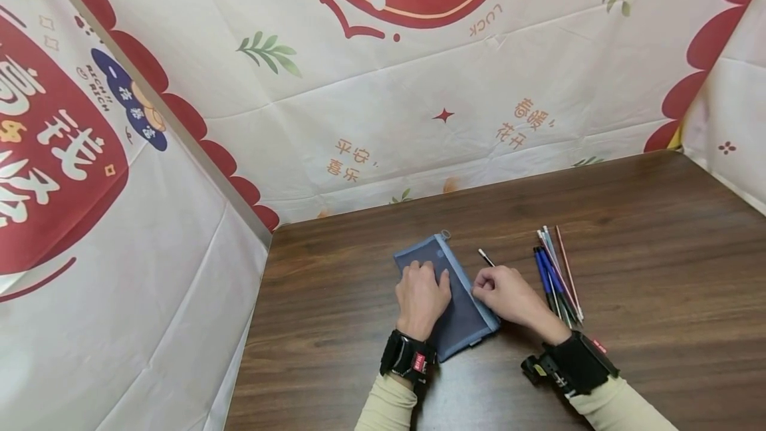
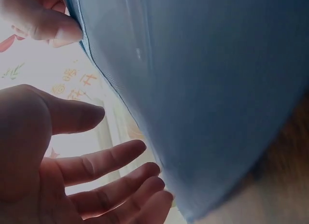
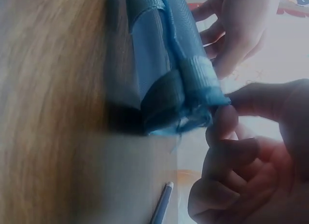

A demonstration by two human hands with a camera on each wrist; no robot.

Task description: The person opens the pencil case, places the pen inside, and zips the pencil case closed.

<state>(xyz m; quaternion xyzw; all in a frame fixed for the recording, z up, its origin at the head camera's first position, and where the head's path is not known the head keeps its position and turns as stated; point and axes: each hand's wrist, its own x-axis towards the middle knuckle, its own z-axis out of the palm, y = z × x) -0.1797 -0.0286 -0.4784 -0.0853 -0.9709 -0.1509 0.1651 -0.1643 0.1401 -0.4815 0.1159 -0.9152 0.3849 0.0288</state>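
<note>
A blue mesh zip pouch (image 1: 457, 328) lies slanted on the table, a zip pull (image 1: 445, 235) at its far end. My left hand (image 1: 421, 298) is over the pouch; its fingers (image 2: 104, 163) are loosely spread beside the mesh in the left wrist view. At the pouch's right edge, my right hand (image 1: 509, 294) pinches the blue border between thumb and forefinger, and the other fingers curl in. The right wrist view has this pouch end (image 3: 186, 103) lifted and gaping. A dark pen with a white end (image 1: 486, 257) lies just beyond my right hand, partly hidden by it.
Right of my right hand lies a loose bunch of several pens and pencils (image 1: 556, 275), some with blue caps. The wooden table (image 1: 323, 298) meets a printed white cloth (image 1: 389, 118) at the back, and another cloth panel (image 1: 167, 271) stands along the left.
</note>
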